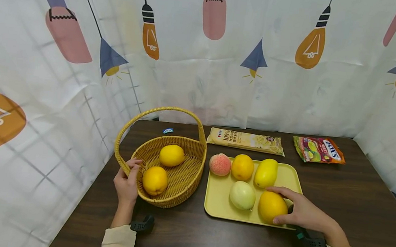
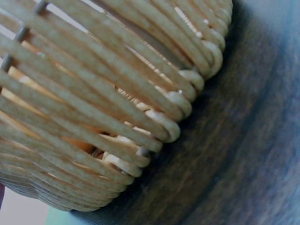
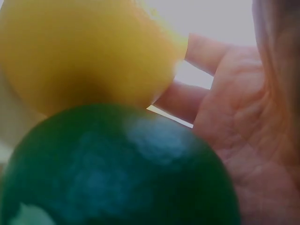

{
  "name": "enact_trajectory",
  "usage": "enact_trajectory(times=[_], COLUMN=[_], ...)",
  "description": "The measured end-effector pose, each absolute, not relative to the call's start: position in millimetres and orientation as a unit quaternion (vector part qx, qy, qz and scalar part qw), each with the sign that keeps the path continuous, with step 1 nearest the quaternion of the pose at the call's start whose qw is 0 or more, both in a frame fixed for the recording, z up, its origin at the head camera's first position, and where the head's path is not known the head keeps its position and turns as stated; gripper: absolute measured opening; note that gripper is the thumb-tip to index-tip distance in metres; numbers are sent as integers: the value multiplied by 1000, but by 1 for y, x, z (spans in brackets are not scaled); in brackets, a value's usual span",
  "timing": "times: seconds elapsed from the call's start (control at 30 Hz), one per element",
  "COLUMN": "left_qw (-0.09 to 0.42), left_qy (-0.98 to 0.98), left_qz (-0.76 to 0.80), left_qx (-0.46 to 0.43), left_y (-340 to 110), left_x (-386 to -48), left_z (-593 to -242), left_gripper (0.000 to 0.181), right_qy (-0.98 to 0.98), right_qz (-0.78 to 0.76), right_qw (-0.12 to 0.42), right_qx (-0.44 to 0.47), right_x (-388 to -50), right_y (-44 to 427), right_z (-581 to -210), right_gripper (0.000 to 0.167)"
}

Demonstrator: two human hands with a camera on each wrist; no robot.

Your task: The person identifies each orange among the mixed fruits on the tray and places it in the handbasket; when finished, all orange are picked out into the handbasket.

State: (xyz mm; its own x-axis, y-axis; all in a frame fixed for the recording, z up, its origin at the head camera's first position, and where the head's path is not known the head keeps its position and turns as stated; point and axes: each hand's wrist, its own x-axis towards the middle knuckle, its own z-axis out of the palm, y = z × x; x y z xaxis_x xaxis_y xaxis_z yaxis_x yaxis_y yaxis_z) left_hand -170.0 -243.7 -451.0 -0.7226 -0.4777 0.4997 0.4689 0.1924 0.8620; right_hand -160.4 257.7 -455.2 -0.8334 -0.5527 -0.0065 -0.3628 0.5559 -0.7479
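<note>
My left hand (image 1: 128,180) grips the yellow wicker basket (image 1: 190,188) at its left side, by the foot of the arched handle. Inside the basket lie a lemon (image 1: 172,155) and an orange (image 1: 155,180). On the yellow tray (image 1: 216,205), my right hand (image 1: 299,210) holds another orange (image 1: 272,207) between thumb and fingers. A dark green round fruit (image 3: 117,173) sits under that palm, mostly hidden in the head view. Also on the tray are a peach (image 1: 220,164), an orange (image 1: 242,167), a yellow lemon-like fruit (image 1: 266,173) and a pale green round fruit (image 1: 242,195).
Behind the tray lies a long noodle packet (image 1: 246,141), with a colourful candy bag (image 1: 319,150) to its right. A small blue wrapper (image 1: 168,130) lies behind the basket. Printed curtains (image 1: 203,79) surround the dark wooden table (image 1: 184,240) at the back and sides.
</note>
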Motion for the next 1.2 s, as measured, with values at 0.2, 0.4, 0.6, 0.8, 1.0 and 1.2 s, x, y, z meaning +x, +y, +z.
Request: enact_trajectory(times=[0.2, 0.4, 0.6, 0.8, 1.0, 1.2], left_qw=[371, 368, 369, 366, 367, 365], left_qy=[-684, -682, -678, -679, -682, -683], left_qz=[-629, -632, -636, -636, -633, -633], left_qx=[10, 10, 8, 12, 12, 9], left_y=[-244, -244, -245, -245, -246, -245], left_x=[-171, -171, -172, -171, -171, -172], left_z=[-451, -452, -452, -453, -455, -453], left_gripper=[16, 17, 17, 17, 17, 17], right_qy=[881, 884, 881, 885, 872, 855], right_qz=[-381, -383, -401, -407, -440, -468], right_qw=[115, 110, 98, 51, 3, -60], right_qx=[-256, -243, -232, -221, -213, -217], right_x=[-159, -160, -161, -162, -164, -170], right_y=[257, 256, 254, 252, 249, 239], right_z=[-454, -456, -455, -455, -454, -448], right_gripper=[75, 75, 72, 69, 69, 68])
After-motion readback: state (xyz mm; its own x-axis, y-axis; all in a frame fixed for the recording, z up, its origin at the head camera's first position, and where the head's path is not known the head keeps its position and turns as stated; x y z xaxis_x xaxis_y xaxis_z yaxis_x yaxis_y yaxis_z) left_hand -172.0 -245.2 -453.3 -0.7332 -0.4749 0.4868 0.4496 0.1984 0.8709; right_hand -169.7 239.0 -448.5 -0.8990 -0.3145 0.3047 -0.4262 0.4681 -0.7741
